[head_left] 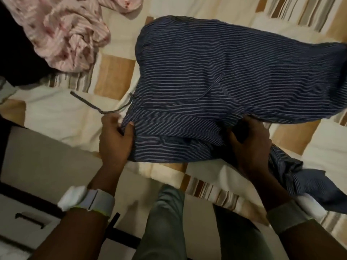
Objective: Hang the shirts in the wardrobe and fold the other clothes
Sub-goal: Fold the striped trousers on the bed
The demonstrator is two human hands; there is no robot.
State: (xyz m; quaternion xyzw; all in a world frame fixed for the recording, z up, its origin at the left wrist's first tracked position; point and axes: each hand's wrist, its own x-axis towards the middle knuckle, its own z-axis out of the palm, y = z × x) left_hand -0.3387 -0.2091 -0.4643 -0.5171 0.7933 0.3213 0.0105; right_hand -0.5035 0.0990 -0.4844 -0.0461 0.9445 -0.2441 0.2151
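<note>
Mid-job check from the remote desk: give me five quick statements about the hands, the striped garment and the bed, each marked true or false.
1. Both hands grip the navy striped garment. True: left hand and right hand hold its near edge.
2. The garment hangs on a hanger. False: it lies on the patchwork bedspread.
3. A drawstring trails off the garment's left side. True.
4. The pink floral cloth is neatly folded. False: it lies crumpled.
5. The pink cloth lies on top of the navy garment. False: they lie apart.
</note>
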